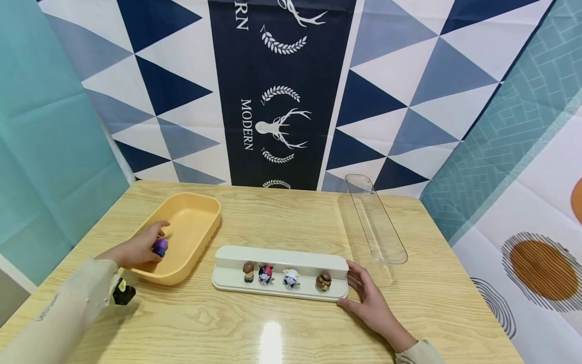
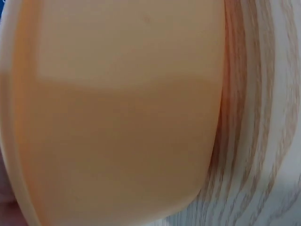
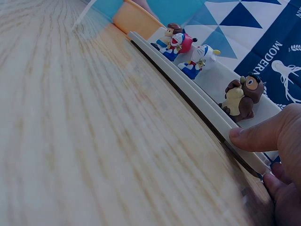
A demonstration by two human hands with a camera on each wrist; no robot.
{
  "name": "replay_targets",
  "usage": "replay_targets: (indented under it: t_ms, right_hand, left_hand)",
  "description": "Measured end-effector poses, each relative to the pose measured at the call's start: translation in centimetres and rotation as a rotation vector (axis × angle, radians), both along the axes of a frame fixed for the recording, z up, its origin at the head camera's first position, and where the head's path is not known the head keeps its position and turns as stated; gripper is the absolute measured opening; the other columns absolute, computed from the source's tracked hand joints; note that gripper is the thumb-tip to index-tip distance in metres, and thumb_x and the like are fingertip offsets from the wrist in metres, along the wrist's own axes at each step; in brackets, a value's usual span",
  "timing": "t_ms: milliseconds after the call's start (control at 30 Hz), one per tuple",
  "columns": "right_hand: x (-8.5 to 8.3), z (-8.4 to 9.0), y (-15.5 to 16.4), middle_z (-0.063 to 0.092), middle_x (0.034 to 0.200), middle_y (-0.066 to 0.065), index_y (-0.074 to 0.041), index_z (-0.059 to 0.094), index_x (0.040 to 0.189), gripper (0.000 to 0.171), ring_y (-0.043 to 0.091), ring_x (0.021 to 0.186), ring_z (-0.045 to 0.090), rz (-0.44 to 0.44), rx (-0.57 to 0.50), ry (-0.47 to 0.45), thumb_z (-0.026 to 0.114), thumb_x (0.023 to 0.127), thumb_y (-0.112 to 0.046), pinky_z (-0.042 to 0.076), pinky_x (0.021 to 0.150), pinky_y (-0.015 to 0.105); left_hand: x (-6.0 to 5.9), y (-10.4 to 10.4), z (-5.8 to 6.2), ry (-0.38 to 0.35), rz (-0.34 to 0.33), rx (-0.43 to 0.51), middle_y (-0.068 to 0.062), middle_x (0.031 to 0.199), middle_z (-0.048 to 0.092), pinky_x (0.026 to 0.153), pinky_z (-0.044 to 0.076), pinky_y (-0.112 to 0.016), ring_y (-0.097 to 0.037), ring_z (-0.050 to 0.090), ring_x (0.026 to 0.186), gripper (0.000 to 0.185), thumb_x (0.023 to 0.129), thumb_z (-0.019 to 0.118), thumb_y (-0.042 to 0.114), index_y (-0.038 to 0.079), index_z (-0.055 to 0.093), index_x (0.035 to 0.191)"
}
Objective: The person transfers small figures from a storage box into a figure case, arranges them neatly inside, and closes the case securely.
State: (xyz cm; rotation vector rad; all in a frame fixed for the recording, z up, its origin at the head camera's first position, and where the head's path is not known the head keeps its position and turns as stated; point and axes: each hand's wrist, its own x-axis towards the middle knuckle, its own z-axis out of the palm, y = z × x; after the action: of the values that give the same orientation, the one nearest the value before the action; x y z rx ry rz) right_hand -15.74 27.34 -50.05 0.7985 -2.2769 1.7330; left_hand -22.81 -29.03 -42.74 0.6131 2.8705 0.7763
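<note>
My left hand [image 1: 140, 247] reaches into the yellow tray [image 1: 193, 227] and pinches a small purple and dark blue figurine [image 1: 160, 246]; the fingers hide part of it. In the left wrist view only the tray's bare plastic [image 2: 122, 122] and a sliver of hand show. At the right end of a long white display base [image 1: 284, 258], my right hand [image 1: 369, 303] grips the edge, thumb [image 3: 254, 136] in front. On the base stand a brown-haired figurine [image 1: 248, 271], a red and black one [image 1: 265, 273], a white one [image 1: 291, 278] and a brown owl-like one [image 1: 324, 281].
A clear plastic cover [image 1: 379, 222] lies on the wooden table [image 1: 218, 323] at the back right. Behind the table hangs a patterned cloth [image 1: 282, 76]. A black wrist device [image 1: 124, 292] hangs under the left sleeve, beside the tray.
</note>
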Motion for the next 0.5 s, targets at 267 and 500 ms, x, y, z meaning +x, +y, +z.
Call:
replay_targets:
  t_ms: [267, 500]
  right_hand:
    - [-0.04, -0.01, 0.09, 0.042, 0.136, 0.037, 0.008, 0.032, 0.147, 0.088, -0.001, 0.124, 0.047, -0.001, 0.001, 0.004, 0.077, 0.072, 0.019, 0.039, 0.103, 0.017]
    - [0.04, -0.02, 0.09, 0.043, 0.135, 0.036, 0.008, 0.032, 0.147, 0.088, 0.0, 0.124, 0.047, 0.004, 0.0, 0.002, 0.077, 0.072, 0.018, 0.039, 0.103, 0.016]
  left_hand:
    - [-0.16, -0.04, 0.23, -0.057, 0.008, 0.037, -0.035, 0.117, 0.052, 0.096, 0.041, -0.064, -0.047, 0.054, 0.106, 0.074, 0.078, 0.081, -0.003, -0.017, 0.031, 0.131]
    - [-0.23, -0.03, 0.17, -0.065, 0.024, 0.125, -0.032, 0.12, 0.053, 0.099, 0.041, -0.062, -0.044, 0.053, 0.11, 0.064, 0.085, 0.076, 0.001, -0.021, 0.038, 0.131]
